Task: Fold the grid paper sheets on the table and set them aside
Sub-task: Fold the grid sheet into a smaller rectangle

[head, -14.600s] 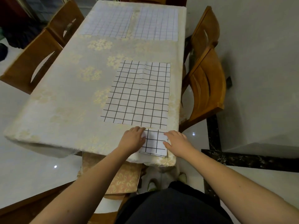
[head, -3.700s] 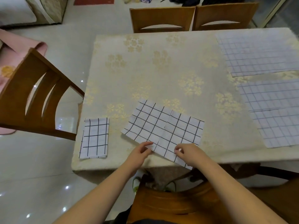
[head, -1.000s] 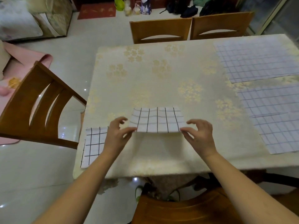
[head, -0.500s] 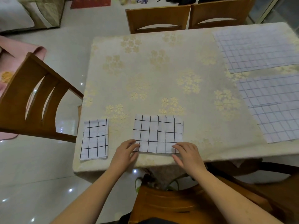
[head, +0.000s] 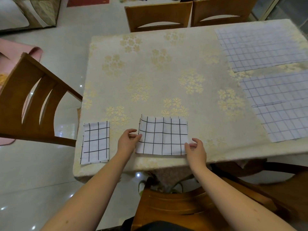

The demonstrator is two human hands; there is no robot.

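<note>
Bare tablecloth [head: 150, 67] stretches beyond the folded sheet [head: 163, 136], from the left edge to two flat sheets [head: 260, 47] [head: 280, 104] on the right. A small folded square [head: 95, 142] lies near the left corner, a bare strip between it and the sheet. Chairs [head: 158, 15] [head: 31, 104] border the far and left edges.

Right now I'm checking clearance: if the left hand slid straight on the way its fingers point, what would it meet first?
The left hand already pinches the folded sheet; going on, it probably just slides that sheet along.
</note>
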